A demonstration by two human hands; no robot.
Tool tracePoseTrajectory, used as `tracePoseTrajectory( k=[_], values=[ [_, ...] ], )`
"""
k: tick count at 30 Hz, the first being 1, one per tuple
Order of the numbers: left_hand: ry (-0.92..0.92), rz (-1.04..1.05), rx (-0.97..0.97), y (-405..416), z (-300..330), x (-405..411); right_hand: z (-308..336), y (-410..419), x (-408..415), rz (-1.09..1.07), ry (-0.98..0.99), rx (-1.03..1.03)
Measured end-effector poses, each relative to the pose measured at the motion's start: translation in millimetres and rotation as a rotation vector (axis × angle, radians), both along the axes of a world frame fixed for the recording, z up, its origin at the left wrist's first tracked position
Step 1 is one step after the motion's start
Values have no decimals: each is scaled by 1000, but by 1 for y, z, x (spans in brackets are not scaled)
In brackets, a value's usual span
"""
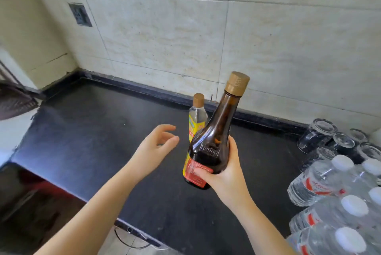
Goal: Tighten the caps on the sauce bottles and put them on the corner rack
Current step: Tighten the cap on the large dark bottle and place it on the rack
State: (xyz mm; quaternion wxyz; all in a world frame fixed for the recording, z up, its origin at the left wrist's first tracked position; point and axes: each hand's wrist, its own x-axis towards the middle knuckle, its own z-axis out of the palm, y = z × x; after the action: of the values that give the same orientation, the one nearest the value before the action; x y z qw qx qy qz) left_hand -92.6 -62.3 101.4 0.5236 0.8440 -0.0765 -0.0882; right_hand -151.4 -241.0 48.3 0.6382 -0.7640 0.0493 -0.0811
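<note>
My right hand (224, 174) grips a dark brown sauce bottle (214, 137) by its lower body, lifted off the black counter (99, 131) and tilted to the right. It has a red label and a tan ribbed cap (237, 82). Behind it stands a clear bottle (197, 116) with a yellow label and a tan cap, partly hidden by the brown one. My left hand (156, 145) hovers just left of the brown bottle, fingers relaxed and spread, holding nothing.
Upturned drinking glasses (329, 137) sit at the right against the tiled wall. A pack of water bottles (338, 197) with white caps fills the lower right. A dark basket-like object (14, 100) is at the left edge. A wall socket (80, 14) is upper left.
</note>
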Motion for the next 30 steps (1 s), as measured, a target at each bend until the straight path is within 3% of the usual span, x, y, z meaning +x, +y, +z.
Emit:
tracePoseTrajectory(
  k=[8, 20, 30],
  values=[
    [96, 327, 57, 131, -55, -88, -5, 95, -10, 231, 4, 1],
    [80, 570, 119, 337, -96, -218, -16, 327, -59, 513, -11, 32],
    [102, 754, 90, 439, -106, -221, -13, 453, -25, 696, 9, -17]
  ],
)
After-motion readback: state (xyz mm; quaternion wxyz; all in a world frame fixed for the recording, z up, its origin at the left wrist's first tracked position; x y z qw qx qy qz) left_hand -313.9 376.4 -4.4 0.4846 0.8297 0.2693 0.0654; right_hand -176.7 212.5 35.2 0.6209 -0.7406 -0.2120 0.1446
